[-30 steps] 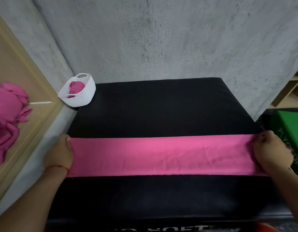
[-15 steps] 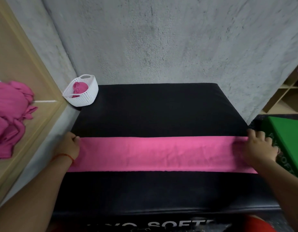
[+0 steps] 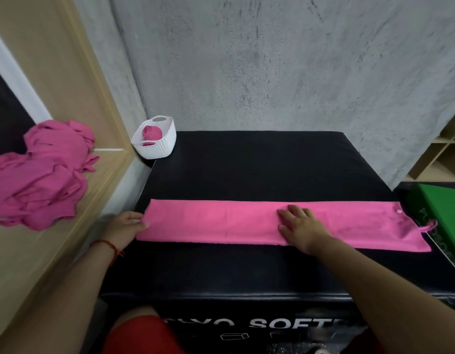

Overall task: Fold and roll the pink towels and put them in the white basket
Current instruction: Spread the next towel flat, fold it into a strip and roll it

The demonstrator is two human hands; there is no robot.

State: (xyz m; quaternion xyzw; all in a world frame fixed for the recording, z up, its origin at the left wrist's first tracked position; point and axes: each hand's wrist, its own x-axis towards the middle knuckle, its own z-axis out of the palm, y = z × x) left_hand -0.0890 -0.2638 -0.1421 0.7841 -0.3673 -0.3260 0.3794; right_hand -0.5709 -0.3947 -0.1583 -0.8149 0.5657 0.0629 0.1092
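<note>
We press the towel [image 3: 221, 221] with a spread right hand [image 3: 301, 227], left hand [image 3: 125, 227] at its end, grip unclear; roll tightly, edges aligned.
</note>
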